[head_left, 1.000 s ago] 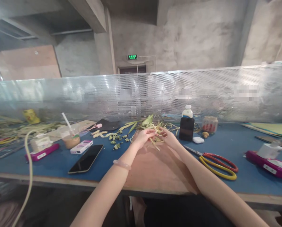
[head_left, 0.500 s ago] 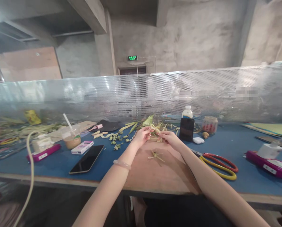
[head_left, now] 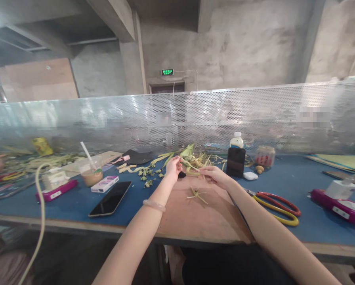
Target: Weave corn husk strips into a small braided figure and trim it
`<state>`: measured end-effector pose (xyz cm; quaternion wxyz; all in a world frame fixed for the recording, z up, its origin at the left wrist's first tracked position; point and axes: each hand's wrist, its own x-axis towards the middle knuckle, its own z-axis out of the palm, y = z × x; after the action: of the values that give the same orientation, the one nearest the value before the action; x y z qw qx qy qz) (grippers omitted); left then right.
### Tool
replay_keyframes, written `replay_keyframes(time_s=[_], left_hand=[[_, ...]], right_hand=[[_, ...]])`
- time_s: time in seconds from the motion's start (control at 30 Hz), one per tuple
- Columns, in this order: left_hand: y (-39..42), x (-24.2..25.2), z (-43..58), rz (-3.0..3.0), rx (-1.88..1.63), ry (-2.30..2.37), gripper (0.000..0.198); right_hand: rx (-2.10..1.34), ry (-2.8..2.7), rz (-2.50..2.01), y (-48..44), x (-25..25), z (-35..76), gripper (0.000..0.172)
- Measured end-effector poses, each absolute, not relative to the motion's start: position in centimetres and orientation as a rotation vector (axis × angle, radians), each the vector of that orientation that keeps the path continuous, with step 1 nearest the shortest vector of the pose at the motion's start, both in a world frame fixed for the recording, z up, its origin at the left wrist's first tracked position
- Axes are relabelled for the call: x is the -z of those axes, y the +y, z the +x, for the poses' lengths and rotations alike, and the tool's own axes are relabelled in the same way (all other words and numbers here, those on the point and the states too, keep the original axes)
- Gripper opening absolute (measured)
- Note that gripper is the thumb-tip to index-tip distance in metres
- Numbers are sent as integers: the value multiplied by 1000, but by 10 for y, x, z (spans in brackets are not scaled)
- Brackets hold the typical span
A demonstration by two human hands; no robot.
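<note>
Between my two hands a thin pale green leaf strip (head_left: 190, 164) is stretched above the wooden board (head_left: 201, 221). My left hand (head_left: 173, 169) pinches its far left end with fingertips closed. The other end is between the fingers of my right hand (head_left: 215, 175), which sits a little lower. Just in front of them on the board lies a small star-shaped piece made of leaf strips (head_left: 197, 194), its ends spread out. Behind my hands rests a pile of green and yellowish leaf strips (head_left: 187, 151). A small black object (head_left: 182, 174) shows beside my left hand.
Red-and-yellow-handled scissors (head_left: 277, 208) lie at right, near a black upright device (head_left: 236, 162), a white case (head_left: 250, 176) and a jar (head_left: 264, 156). To the left are a phone (head_left: 110, 198), a drink cup (head_left: 91, 174) and small knotted leaf pieces (head_left: 147, 176). A perforated metal screen (head_left: 121, 122) stands behind.
My hands have moved apart, the left going left and slightly up. The strip between them now shows stretched out. The star-shaped piece has stayed on the board.
</note>
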<state>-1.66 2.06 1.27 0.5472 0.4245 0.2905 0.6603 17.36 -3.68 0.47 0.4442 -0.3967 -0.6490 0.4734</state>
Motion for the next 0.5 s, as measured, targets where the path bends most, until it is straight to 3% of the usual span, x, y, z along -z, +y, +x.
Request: replay_keyframes(time_s=[0.27,0.5], left_hand=[[12,-23,-31,1268,-1437,726,15],[-28,-12,-3,1698,-728,672,19]], right_hand=[[-889,-1315,-1053,-20,5,179,30],[-724,-881,-940,-8,4,197,35]])
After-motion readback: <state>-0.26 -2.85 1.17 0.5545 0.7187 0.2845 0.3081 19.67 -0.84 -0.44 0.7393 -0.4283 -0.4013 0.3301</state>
